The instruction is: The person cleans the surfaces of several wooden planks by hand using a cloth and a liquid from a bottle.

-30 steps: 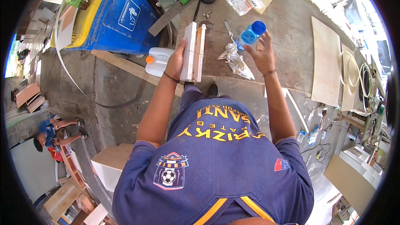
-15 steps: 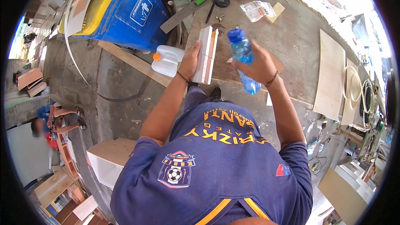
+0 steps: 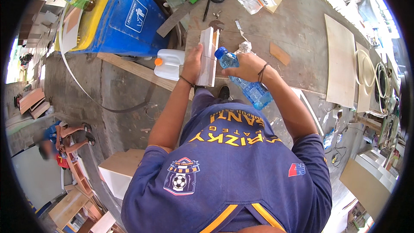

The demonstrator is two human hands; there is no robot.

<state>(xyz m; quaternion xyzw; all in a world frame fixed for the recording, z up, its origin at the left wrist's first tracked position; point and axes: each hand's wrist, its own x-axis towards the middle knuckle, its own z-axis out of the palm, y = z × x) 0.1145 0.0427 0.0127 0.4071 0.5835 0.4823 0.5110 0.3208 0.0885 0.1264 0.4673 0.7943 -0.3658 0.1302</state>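
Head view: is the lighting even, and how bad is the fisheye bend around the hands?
Head view: harsh daylight blows out the upper right; the grey worktable is evenly lit. The left hand, white board, right hand and clear blue plastic bottle look sharp; straight edges bend only near the rim.

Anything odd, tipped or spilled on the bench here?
The blue-capped plastic bottle in the right hand is tipped cap-first toward the white board pieces that the left hand holds on edge. No spill visible. A white jug lies on its side beside them.

left hand (image 3: 192, 62) grips white board (image 3: 207, 56) | right hand (image 3: 245, 65) grips blue bottle (image 3: 246, 80)
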